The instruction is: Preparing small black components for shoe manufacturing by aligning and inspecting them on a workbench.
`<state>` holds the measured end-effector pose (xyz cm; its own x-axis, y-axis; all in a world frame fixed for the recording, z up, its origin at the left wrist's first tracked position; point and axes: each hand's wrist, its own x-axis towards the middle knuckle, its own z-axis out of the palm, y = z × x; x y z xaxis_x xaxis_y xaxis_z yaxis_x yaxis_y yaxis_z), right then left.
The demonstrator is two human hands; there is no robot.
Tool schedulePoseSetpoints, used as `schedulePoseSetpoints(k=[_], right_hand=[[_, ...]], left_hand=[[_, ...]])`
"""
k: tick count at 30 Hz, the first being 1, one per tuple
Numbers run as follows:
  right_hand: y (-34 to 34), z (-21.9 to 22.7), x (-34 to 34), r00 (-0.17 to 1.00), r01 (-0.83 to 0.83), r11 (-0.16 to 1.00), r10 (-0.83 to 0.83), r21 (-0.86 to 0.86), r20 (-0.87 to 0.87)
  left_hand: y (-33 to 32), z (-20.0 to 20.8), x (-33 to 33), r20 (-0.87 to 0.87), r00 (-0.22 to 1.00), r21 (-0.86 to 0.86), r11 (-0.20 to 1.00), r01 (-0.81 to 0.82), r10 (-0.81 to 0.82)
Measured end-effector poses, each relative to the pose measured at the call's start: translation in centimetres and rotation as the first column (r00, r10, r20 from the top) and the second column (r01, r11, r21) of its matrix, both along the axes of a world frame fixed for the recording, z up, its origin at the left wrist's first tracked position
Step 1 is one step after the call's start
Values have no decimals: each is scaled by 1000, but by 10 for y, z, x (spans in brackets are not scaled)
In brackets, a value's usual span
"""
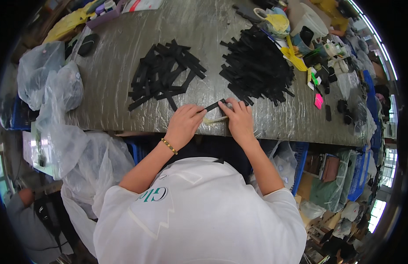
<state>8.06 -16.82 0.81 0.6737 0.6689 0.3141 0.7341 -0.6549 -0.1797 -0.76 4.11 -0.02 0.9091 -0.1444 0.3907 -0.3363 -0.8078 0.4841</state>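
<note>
Close to the table's near edge, a short flat black strip (215,105) stretches between my two hands. My left hand (184,123) pinches its left end, and a beaded bracelet is on that wrist. At the other end the fingers of my right hand (240,118) are closed on the strip. Just below it, a thin pale stick-like thing (218,119) lies by the right fingers; its kind is unclear. Beyond my left hand is a loose, tangled pile of black strips (166,72). A denser, larger heap of black strips (259,66) lies beyond my right hand.
A worktable (107,101) with a wrinkled shiny cover spans the front. Clear plastic bags (50,79) hang over its left edge. On the right sit a white tub (310,21), yellow scissors-like handles (294,55) and a pink tag (318,101). Another person's arm (26,198) shows at lower left.
</note>
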Motion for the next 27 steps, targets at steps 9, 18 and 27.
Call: schedulePoseSetpoints(k=[9,18,27], right_hand=[[-4,-10,-10,999,34,997,-34,67,4],[-14,16,-5,979,198,917,-167,346,-118],[-29,18,2,955,255,848,-145,465,-258]], left_hand=[[4,2,-8,-125,992,-53,998,-34,27],[3,19,-19,-169,977,-56,988,-142,131],[-12,30,15,-180,983,-310,947,-85,29]])
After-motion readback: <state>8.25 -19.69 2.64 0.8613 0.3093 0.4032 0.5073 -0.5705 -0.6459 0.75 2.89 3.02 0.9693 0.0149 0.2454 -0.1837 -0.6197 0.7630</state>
